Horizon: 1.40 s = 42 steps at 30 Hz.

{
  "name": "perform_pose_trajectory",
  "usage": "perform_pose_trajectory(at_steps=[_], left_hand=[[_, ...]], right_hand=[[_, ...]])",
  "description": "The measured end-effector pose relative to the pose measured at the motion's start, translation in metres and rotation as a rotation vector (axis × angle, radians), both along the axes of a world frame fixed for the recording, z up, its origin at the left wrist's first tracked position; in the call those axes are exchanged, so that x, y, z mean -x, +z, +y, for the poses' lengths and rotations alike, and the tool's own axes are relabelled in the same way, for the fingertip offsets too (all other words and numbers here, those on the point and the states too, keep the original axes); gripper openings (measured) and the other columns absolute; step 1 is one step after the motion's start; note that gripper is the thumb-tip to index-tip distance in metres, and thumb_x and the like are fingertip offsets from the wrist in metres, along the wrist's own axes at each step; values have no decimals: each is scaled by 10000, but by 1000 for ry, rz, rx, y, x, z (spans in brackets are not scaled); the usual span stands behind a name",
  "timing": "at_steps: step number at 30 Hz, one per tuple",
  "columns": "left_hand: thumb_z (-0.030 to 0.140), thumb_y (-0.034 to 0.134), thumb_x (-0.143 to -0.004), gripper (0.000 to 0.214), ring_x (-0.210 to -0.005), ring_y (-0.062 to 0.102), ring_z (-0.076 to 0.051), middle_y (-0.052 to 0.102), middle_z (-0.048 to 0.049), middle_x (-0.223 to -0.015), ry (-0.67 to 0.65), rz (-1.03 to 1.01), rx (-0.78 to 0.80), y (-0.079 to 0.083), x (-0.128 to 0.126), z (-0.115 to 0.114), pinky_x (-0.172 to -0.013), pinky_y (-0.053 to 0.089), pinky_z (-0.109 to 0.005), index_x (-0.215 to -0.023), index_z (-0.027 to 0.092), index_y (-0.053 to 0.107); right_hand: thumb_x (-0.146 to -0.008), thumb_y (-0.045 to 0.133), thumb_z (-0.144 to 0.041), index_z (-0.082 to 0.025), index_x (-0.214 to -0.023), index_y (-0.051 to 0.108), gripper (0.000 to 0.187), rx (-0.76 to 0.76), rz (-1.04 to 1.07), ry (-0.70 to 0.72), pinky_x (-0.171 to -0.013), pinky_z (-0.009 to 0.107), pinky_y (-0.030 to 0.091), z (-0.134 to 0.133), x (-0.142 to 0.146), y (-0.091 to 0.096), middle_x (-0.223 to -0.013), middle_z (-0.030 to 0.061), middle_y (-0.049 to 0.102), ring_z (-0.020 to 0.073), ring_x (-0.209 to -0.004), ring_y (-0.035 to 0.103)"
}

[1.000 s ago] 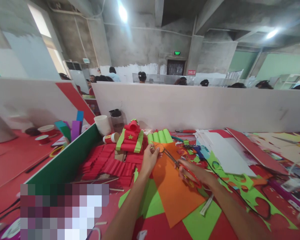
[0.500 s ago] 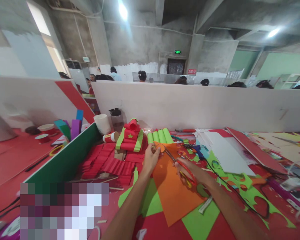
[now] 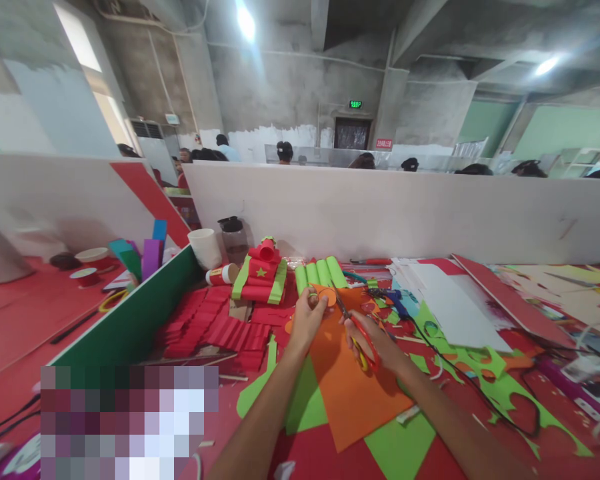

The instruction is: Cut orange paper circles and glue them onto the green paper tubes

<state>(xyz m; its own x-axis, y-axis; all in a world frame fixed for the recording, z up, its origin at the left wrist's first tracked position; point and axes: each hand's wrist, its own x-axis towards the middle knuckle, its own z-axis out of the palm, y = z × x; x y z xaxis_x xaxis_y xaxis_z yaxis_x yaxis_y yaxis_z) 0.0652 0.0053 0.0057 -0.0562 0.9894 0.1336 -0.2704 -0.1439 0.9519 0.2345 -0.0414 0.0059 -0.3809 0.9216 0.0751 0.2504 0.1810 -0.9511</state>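
My left hand [image 3: 307,313] pinches a small round piece of orange paper [image 3: 329,297] between thumb and fingers. In my right hand [image 3: 375,343] are red-and-yellow handled scissors [image 3: 364,331], their blades pointing up and left at the round piece's right edge. Below both hands lies a large orange sheet [image 3: 350,393], overlapping green paper [image 3: 305,393]. A red paper tank model [image 3: 265,270] with green tracks and a star stands beyond my left hand. Beside it lie several green paper rolls [image 3: 323,273].
Folded red paper strips [image 3: 210,327] lie at left beside a green divider [image 3: 130,327]. A white cup [image 3: 205,248] and a lidded jar [image 3: 234,237] stand behind. To the right are a blue glue gun [image 3: 397,301] with its cable, green offcuts [image 3: 520,407] and white sheets [image 3: 460,300].
The scissors have become more upright, and my right hand has moved slightly left and up. My left hand and the orange round piece have shifted a little to the right.
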Motion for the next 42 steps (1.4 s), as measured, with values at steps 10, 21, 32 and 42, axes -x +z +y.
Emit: perform_pose_trajectory(at_steps=[10,21,32,42], left_hand=[[485,749,-729,434,-604,677,-138,558,70,-684,-24,11,-15,3,-2,-5,-577,542,-222,-903,220,452],[493,768,-711,459,-596,679,-142,567,69,-686,-26,0,-6,5,-3,-7,-572,530,-221,-897,226,444],[477,759,-722,423,-606,682,-152,609,47,-699,-9,12,-11,6,0,-6,-572,536,-230,-913,217,484],[514,767,-709,433,-612,691,-169,563,53,-663,0,9,-46,6,0,-4,-563,543,-241,-865,206,505]], right_hand=[[-937,458,-670,-225,-902,469,446,-42,-25,-31,-405,193,408,4,0,-5,-630,-63,544,96,-438,530],[-911,506,-661,-233,-937,482,430,-35,-33,-40,-387,182,406,8,-1,-8,-626,-70,532,92,-424,512],[-907,528,-639,-242,-1019,530,412,-22,-56,-55,-370,190,392,8,-4,-8,-610,-73,505,94,-398,474],[-901,563,-624,-250,-921,505,380,-34,-43,-54,-354,189,356,7,-7,-4,-590,-69,502,93,-384,449]])
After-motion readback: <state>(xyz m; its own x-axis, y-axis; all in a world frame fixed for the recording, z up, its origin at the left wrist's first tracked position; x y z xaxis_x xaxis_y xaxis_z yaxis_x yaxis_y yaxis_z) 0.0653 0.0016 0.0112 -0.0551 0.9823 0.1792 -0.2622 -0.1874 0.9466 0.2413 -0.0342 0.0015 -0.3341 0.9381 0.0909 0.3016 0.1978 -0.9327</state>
